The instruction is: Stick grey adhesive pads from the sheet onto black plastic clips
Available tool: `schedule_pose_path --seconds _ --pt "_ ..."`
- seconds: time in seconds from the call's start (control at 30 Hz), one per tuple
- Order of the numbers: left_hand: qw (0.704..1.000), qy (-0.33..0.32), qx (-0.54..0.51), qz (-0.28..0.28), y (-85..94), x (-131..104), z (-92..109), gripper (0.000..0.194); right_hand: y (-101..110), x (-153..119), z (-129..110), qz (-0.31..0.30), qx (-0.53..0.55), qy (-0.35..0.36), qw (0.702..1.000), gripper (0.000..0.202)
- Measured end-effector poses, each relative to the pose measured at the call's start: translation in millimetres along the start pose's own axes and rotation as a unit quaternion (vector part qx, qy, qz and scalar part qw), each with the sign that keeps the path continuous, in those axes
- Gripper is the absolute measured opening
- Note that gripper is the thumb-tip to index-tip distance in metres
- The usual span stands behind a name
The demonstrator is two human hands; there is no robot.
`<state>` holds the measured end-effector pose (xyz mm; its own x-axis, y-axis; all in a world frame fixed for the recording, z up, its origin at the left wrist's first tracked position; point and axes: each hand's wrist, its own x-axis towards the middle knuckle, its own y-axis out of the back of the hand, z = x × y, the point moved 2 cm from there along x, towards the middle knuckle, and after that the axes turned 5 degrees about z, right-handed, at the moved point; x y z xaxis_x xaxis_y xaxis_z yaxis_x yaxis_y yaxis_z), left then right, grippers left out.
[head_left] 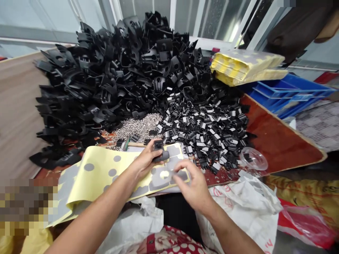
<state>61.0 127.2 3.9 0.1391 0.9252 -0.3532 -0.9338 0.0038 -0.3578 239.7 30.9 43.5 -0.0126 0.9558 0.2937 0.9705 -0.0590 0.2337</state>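
Observation:
A small black plastic clip (160, 152) is gripped between the thumb and fingers of my left hand (145, 158), above a sheet of grey stickers on yellow backing (102, 173). Over the right end of that sheet, my right hand (192, 183) has thumb and index finger pinched together. The fingertips are blurred, and whatever they hold is too small to make out. Beside them, a pale round spot shows among the grey stickers. Just behind the sheet lies a tool with a wooden handle and green end (127, 143), partly covered by my left hand.
Behind the sheet rise a large heap of black plastic parts (106, 77), a pile of small metal pieces (140, 127) and many small black-and-white clips (203, 130). To the right are a clear plastic dish (254, 158), a blue crate (288, 91) and a yellow-grey sticker stack (246, 65).

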Motion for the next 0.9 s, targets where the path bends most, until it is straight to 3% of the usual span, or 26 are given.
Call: schedule_pose_path --seconds 0.07,0.17,0.27,0.8,0.9 --pt "0.998 0.014 -0.054 -0.034 -3.5 -22.7 -3.1 0.046 2.4 8.7 16.1 0.067 -0.03 0.001 0.997 0.015" --pt "0.988 0.043 -0.138 -0.047 -7.0 -53.4 -10.5 0.037 -5.9 13.6 33.2 0.065 -0.022 -0.007 0.998 0.01" --pt "0.985 0.063 -0.158 -0.028 -8.3 -70.3 -16.9 0.035 -14.9 10.7 32.6 0.048 -0.019 -0.002 0.999 0.008" --pt "0.983 0.035 -0.172 -0.047 -3.4 -83.4 -20.1 0.035 -23.1 4.0 30.2 0.037 -0.048 0.023 0.998 0.008" --pt "0.989 0.021 -0.136 -0.05 -5.7 -86.0 -22.5 0.047 -25.8 2.1 25.5 0.028 -0.082 0.058 0.995 0.012"
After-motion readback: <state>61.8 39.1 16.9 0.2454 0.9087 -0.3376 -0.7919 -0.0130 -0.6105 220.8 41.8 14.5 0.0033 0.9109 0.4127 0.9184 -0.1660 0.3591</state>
